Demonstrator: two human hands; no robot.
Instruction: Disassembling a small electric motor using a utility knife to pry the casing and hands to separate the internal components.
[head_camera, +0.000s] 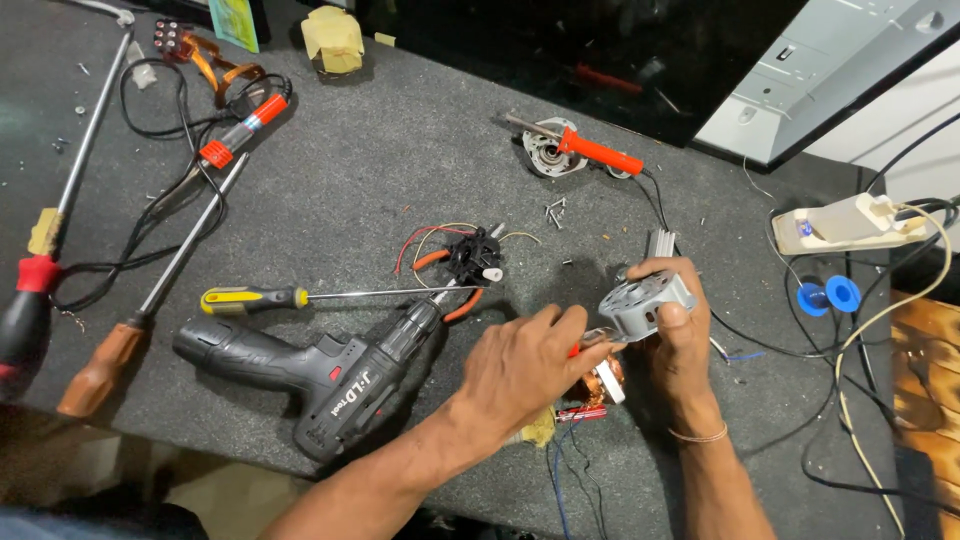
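Observation:
My right hand (682, 352) holds a grey round metal motor housing (645, 304) a little above the dark work mat. My left hand (522, 362) is closed around a small red-handled tool (588, 345), and the tool's tip touches the lower edge of the housing. Below and between the two hands lies a motor part with copper windings (606, 384), with red and blue wires trailing toward the mat's near edge. My fingers hide most of the tool.
A black cordless drill (320, 375) and a yellow-handled screwdriver (258, 298) lie left of my hands. Orange pliers (462, 300) sit by a black wired part (472, 254). An orange soldering iron (598, 152), loose screws (555, 210), long screwdrivers (100, 368), cables and blue caps (828, 295) surround them.

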